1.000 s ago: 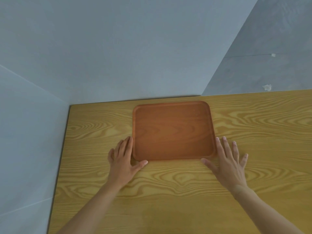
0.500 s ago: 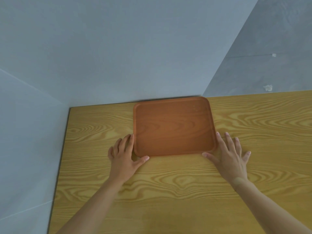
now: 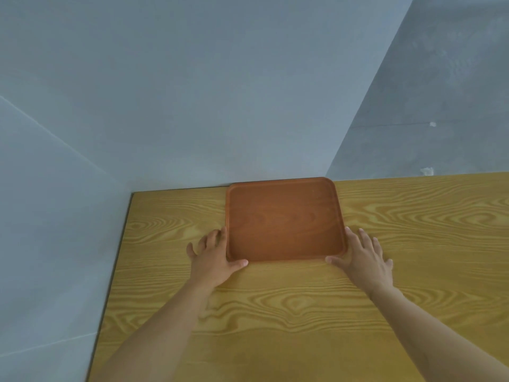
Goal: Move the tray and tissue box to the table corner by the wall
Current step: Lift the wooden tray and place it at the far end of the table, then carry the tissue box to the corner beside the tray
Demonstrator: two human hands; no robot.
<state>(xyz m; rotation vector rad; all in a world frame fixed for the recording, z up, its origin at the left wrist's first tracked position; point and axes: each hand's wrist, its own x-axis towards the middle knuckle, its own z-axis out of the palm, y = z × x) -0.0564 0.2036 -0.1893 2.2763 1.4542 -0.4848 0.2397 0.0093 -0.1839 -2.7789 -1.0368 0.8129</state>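
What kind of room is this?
Hard to say exactly. It looks like a plain indoor room corner: a wooden table pushed against bare grey walls, with only a brown tray on it. Maybe an office or a spare room.

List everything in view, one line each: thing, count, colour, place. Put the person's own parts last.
tray: 1, reddish-brown wood, empty, far edge at the wall
table: 1, yellow wood grain, fills the lower view
wall: grey, behind and left of the table
tissue box: 0, not in view
left hand: 1, open, flat against the tray's near-left corner
right hand: 1, open, flat against the tray's near-right corner
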